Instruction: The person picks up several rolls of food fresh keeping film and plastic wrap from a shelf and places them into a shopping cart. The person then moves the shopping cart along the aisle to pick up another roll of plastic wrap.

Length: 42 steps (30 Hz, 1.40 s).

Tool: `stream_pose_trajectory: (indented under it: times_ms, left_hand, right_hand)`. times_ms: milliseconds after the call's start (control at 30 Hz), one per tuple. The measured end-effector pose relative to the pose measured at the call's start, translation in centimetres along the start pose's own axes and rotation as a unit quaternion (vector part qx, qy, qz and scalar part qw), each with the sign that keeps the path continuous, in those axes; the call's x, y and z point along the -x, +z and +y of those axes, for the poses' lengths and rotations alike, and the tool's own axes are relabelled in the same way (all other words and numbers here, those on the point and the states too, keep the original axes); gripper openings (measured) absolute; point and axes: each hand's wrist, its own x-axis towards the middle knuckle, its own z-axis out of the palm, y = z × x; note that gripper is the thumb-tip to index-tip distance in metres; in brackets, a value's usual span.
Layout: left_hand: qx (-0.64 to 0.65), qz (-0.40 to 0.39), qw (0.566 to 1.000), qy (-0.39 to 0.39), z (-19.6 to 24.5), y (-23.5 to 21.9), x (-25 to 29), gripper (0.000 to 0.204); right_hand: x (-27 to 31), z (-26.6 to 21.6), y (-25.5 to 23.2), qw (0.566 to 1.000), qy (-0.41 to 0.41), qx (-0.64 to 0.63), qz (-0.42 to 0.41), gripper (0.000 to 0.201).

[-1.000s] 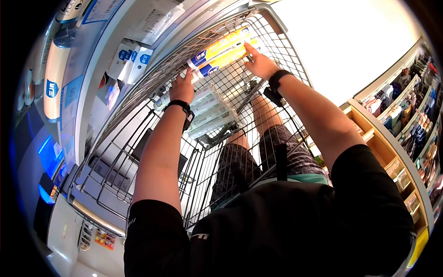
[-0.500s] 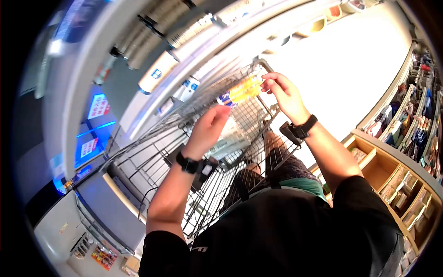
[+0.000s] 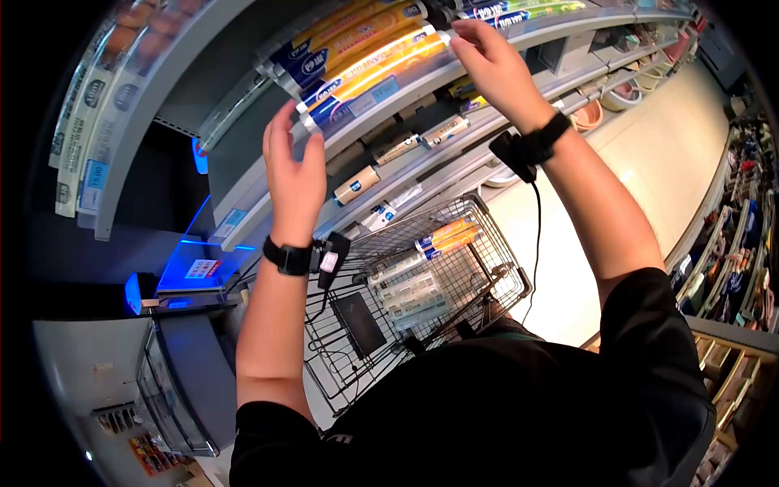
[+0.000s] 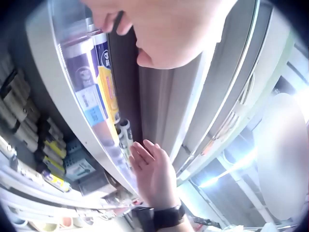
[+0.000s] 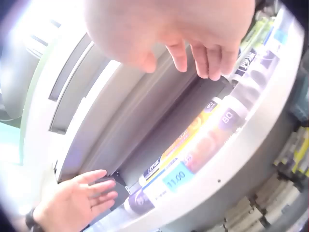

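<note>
Left hand [image 3: 294,178] and right hand [image 3: 503,77] are spread, near opposite ends of the front yellow roll [image 3: 388,72] between them — contact unclear; best cup its 2 ends, then lift level.

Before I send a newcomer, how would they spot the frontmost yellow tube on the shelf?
Past the shopping cart, find the shelf by the person's left hand and right hand. Between them lies the frontmost yellow tube, blue at one end; unlike its neighbours, it lies directly behind the price tag.
</note>
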Motion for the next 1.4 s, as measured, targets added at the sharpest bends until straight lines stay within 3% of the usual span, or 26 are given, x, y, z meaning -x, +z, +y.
stream_pose_trajectory:
  times_ms: [67,100,167,233,300,367,433,467,500,567,600,633,700,733,767,833,900,967,1033,1100,1133,1167,1233,1300,1367,1400]
  left_hand:
    - [-0.239,0.071,0.968,0.042,-0.7,0.4,-2.5,0.044]
    - [-0.244,0.074,0.966,0.042,-0.6,0.5,-3.8,0.044]
    - [-0.142,0.063,0.962,-0.224,-0.4,0.6,-6.2,0.058]
    - [-0.087,0.112,0.961,-0.237,-1.9,0.7,-7.8,0.044]
    - [0.054,0.056,0.946,-0.315,-2.8,0.5,-8.7,0.041]
    - [0.052,0.063,0.95,-0.301,-2.6,1.5,-8.4,0.036]
    - [0.068,0.092,0.969,-0.221,-2.8,2.0,-7.9,0.021]
    - [0.059,0.098,0.975,-0.19,-2.9,1.9,-7.8,0.023]
    - [0.058,0.102,0.974,-0.195,-2.6,2.1,-7.6,0.023]
    - [0.086,0.166,0.982,0.011,-1.9,2.6,-6.3,0.032]
    - [0.004,0.176,0.982,0.07,-1.1,2.3,-5.4,0.037]
    - [-0.079,0.18,0.973,0.123,-0.2,2.1,-4.1,0.043]
    - [-0.13,0.211,0.956,0.158,0.5,1.8,-1.3,0.046]
    - [-0.116,0.193,0.96,0.165,0.6,1.5,0.3,0.047]
    - [-0.05,0.193,0.97,0.142,0.8,1.8,1.9,0.043]
    - [-0.047,0.171,0.981,0.076,-1.1,1.7,6.3,0.037]
    - [-0.068,0.117,0.991,0.02,-2.8,2.8,10.5,0.033]
    - [-0.104,0.042,0.993,-0.033,-4.4,4.0,14.4,0.028]
    - [0.004,0.043,0.972,-0.232,-6.8,5.2,18.8,0.027]
    - [0.007,-0.005,0.94,-0.341,-11.7,5.7,24.0,0.022]
    - [0.012,-0.007,0.938,-0.346,-13.3,5.8,26.1,0.022]
    - [-0.012,-0.036,0.919,-0.393,-14.9,6.0,27.8,0.021]
    - [-0.035,-0.065,0.892,-0.446,-18.2,6.4,31.5,0.021]
    - [-0.091,-0.15,0.844,-0.506,-22.4,7.5,35.0,0.022]
    - [-0.079,-0.145,0.843,-0.512,-25.3,9.1,37.5,0.024]
    - [-0.123,-0.186,0.833,-0.507,-26.0,10.0,38.0,0.024]
  right_hand:
    - [-2.9,1.1,1.5,0.998,-0.002,0.064,-0.026,0.052]
    - [-3.8,0.4,2.0,0.997,-0.02,0.074,-0.009,0.052]
    - [-6.0,1.2,3.1,0.991,0.001,0.126,-0.05,0.051]
    - [-8.0,2.3,4.1,0.988,0.035,0.123,-0.085,0.05]
    - [-9.2,3.4,4.7,0.973,0.114,0.097,-0.177,0.052]
    - [-8.9,2.0,4.5,0.97,0.119,0.138,-0.163,0.044]
    - [-8.3,-1.0,2.9,0.955,0.231,0.086,-0.167,0.031]
    - [-7.6,1.1,3.8,0.983,0.141,0.089,-0.077,0.035]
    - [-7.3,-1.6,2.5,0.966,0.228,-0.058,-0.111,0.041]
    - [-5.9,1.0,4.2,0.991,0.08,-0.103,0.026,0.047]
    - [-5.1,1.1,4.1,0.969,0.005,-0.247,0.024,0.057]
    - [-3.8,0.0,3.4,0.957,-0.052,-0.283,0.044,0.059]
    - [-1.3,-0.4,1.8,0.959,-0.067,-0.268,0.069,0.053]
    - [0.4,-1.0,0.6,0.975,-0.021,-0.21,0.067,0.052]
    - [2.7,-0.4,0.5,0.953,0.011,-0.288,0.087,0.045]
    - [6.9,2.0,-1.8,0.977,0.018,-0.212,0.015,0.04]
    - [11.9,2.7,-1.7,0.966,0.141,-0.21,0.052,0.048]
    - [17.8,4.8,-1.3,0.968,0.213,-0.131,0.008,0.049]
    - [23.7,5.6,-0.3,0.951,0.3,-0.056,-0.053,0.052]
    - [28.8,6.4,1.2,0.937,0.331,-0.007,-0.108,0.047]
    - [30.9,7.1,1.7,0.931,0.33,0.047,-0.148,0.045]
    - [32.8,7.8,2.4,0.907,0.397,-0.065,-0.127,0.044]
    - [37.8,10.8,3.8,0.843,0.525,-0.064,-0.098,0.041]
    - [40.3,12.8,4.5,0.819,0.555,0.023,-0.146,0.041]
    - [43.7,16.3,5.4,0.784,0.595,0.006,-0.176,0.038]
    - [43.2,16.5,5.9,0.76,0.623,0.022,-0.185,0.038]
